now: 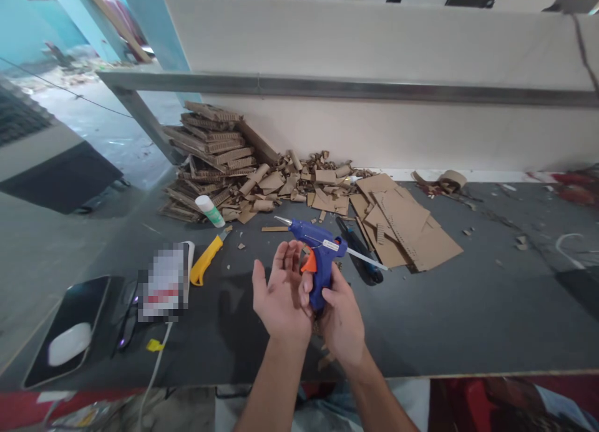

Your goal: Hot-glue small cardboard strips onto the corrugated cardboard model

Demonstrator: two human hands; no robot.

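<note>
A blue hot glue gun with an orange trigger is gripped by its handle in my right hand. Its metal nozzle points to the left, and a pale glue stick sticks out of its back end. My left hand is palm up beside the handle, its fingers extended and loosely curved, partly behind the gun. Whether the left hand touches the gun I cannot tell. Beyond the gun lies a dark blue and black cutter-like tool. A yellow utility knife rests to the left.
Cardboard pieces are stacked at the back left, with scraps beside them and flat sheets to the right. A glue stick tube stands tilted. Left are a phone, a white case, glasses and a blurred box.
</note>
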